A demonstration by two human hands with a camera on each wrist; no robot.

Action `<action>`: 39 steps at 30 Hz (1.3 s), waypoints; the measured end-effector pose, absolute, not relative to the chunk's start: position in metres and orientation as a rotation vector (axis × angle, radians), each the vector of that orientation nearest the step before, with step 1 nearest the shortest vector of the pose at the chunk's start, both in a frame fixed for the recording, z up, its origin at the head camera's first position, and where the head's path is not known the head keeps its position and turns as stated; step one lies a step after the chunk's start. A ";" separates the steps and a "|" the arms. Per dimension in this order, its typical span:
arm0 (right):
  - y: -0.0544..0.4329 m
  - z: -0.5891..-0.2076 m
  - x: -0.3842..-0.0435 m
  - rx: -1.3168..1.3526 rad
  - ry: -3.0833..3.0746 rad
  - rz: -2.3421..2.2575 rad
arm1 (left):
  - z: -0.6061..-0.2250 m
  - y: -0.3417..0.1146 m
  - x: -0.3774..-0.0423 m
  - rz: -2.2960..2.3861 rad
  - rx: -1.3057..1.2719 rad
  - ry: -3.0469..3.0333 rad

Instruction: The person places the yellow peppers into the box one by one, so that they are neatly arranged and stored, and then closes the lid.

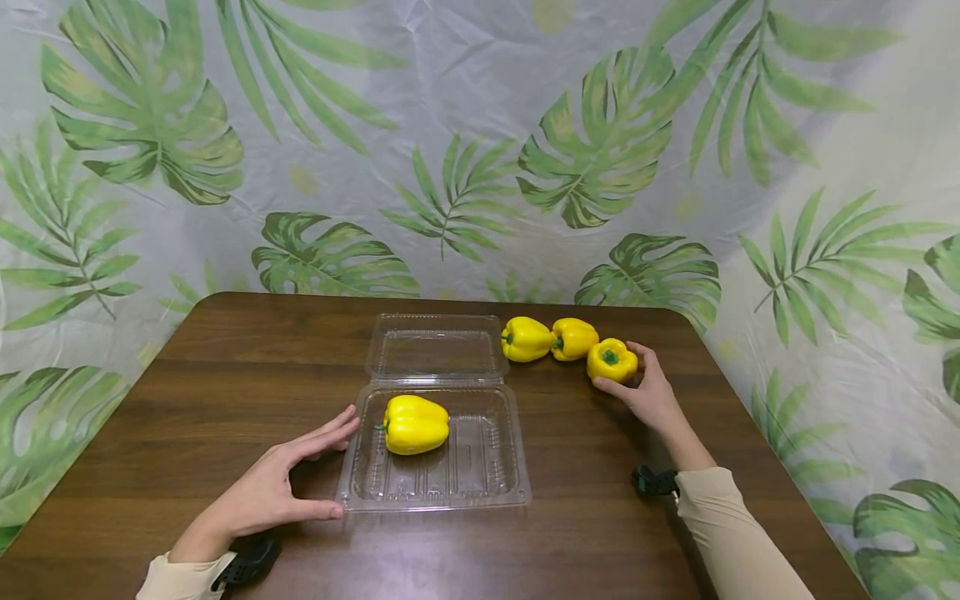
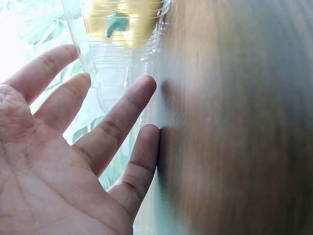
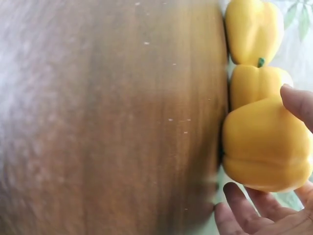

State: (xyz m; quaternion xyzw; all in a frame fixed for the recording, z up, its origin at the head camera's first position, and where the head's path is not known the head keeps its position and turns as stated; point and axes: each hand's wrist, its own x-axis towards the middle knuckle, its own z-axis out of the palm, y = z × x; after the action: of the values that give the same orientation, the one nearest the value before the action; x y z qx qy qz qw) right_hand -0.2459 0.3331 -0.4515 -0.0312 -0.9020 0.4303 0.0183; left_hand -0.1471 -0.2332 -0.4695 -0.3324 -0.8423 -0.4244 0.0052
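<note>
From here I see the right hand (image 3: 286, 221) gripping the near yellow pepper (image 3: 264, 144), thumb (image 3: 299, 104) opposite fingers (image 3: 240, 208). Farther left, a middle pepper (image 3: 255, 87) points its green stem (image 3: 261, 62) at the far pepper (image 3: 253, 32); both lie on the wooden table (image 3: 122, 122).

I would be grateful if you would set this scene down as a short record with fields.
container: clear plastic tray, lid open, lying on its far side
in the tray: one yellow pepper, on its side, stem to the left
outside the tray: three yellow peppers, in a row to the right
left hand: beside the tray's left edge, fingers extended
right hand: fingers and thumb around the rightmost pepper
surface: brown wooden-look table
</note>
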 end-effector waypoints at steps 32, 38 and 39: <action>0.337 -0.458 -0.247 -0.162 -2.787 1.296 | -0.468 -0.233 -0.147 -1.308 -1.044 -2.636; 0.337 -0.454 -0.247 -0.196 -2.807 1.273 | -0.468 -0.233 -0.147 -1.296 -1.045 -2.639; 0.337 -0.454 -0.247 -0.198 -2.810 1.268 | -0.469 -0.233 -0.147 -1.296 -1.044 -2.639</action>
State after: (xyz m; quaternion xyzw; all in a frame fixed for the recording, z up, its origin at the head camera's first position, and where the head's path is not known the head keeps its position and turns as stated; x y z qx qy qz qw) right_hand -0.2473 0.3365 -0.4537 -0.0642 -0.9093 0.4104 0.0260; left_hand -0.1472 -0.2326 -0.4685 -0.3346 -0.8458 -0.4154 0.0108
